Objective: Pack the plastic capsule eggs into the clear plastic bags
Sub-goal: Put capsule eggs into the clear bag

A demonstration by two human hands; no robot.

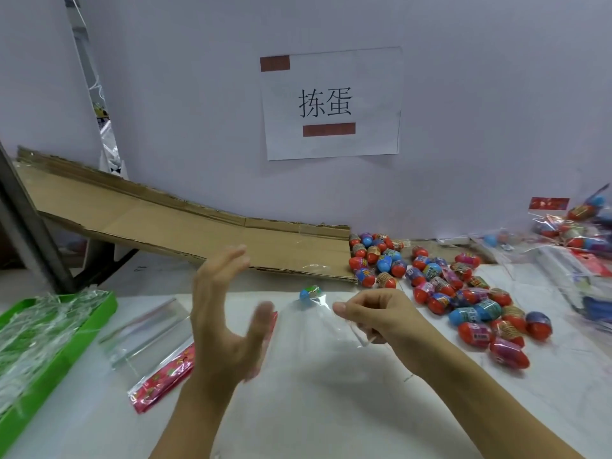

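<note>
A clear plastic bag (311, 329) with a red printed header hangs over the table's middle. My right hand (374, 318) pinches its right edge between thumb and fingers. My left hand (225, 313) is held flat and upright against the bag's left side, fingers spread, gripping nothing I can make out. A single blue capsule egg (310, 293) lies on the table just behind the bag. A heap of red, blue and purple capsule eggs (460, 293) covers the table to the right of my right hand.
A sloping cardboard chute (159, 220) runs down from the left to the egg heap. Spare bags with red headers (155, 352) lie left of my hands. A green tray (76, 346) of clear film sits at far left. Filled bags (576, 226) pile at far right.
</note>
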